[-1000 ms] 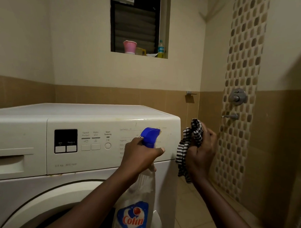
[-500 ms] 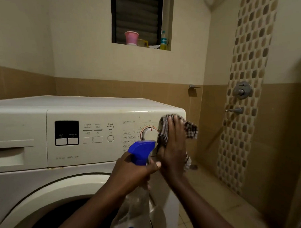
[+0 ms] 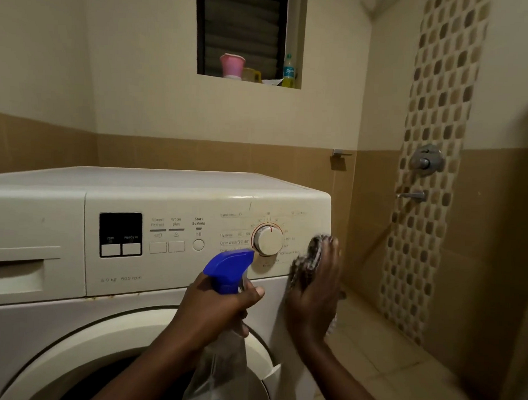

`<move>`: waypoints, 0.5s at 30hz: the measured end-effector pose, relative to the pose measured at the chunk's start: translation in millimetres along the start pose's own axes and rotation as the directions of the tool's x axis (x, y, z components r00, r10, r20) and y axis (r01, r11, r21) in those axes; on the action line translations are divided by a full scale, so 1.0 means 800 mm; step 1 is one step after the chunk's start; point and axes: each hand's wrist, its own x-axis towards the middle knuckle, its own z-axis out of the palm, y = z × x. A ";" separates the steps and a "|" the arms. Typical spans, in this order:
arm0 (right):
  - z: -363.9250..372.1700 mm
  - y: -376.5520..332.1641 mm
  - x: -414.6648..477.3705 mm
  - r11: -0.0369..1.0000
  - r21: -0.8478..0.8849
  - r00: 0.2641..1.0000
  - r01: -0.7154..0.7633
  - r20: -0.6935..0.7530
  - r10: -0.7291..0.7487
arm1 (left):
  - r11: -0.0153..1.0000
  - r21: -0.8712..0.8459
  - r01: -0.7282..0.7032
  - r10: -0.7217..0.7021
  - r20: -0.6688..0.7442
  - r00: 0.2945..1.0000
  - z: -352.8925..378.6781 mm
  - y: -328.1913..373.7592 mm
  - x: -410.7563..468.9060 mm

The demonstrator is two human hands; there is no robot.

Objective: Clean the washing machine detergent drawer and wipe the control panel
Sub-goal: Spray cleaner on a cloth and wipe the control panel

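Beige-tiled walls [image 3: 140, 105] are backing the washing machine [image 3: 137, 180]. Left hand [image 3: 214, 305] is gripping the spray bottle [image 3: 227, 270] before the control panel [image 3: 176, 265]; right hand [image 3: 316, 294] is pressing the cloth [image 3: 308, 261], fingers flat, against its right end.

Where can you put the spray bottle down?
The washing machine's flat top is bare, from the tiled back wall to the edge above the control panel. The floor tiles right of the machine look free too. The window ledge is crowded: a pink cup, a yellow mug and a small bottle stand on it.
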 end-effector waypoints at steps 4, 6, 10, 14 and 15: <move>-0.001 0.011 -0.012 0.995 -0.078 0.997 0.065 0.047 -0.061 | 0.999 -0.037 0.019 -0.018 0.004 1.000 -0.002 -0.003 -0.002; -0.002 -0.002 0.026 0.996 -0.029 0.995 0.090 0.051 -0.089 | 0.999 -0.042 0.030 -0.029 0.004 1.000 -0.005 -0.008 -0.005; 0.007 -0.060 0.104 0.979 -0.027 0.979 0.201 0.054 -0.199 | 0.999 -0.031 0.038 -0.038 -0.014 0.999 -0.008 -0.013 -0.008; 0.000 -0.054 0.121 0.868 -0.004 0.853 0.497 0.187 -0.488 | 0.999 -0.033 0.006 -0.007 -0.021 1.000 -0.007 -0.004 -0.007; -0.003 -0.045 0.125 0.856 0.011 0.840 0.517 0.190 -0.509 | 1.000 -0.028 -0.001 0.001 -0.022 1.000 -0.007 -0.001 -0.006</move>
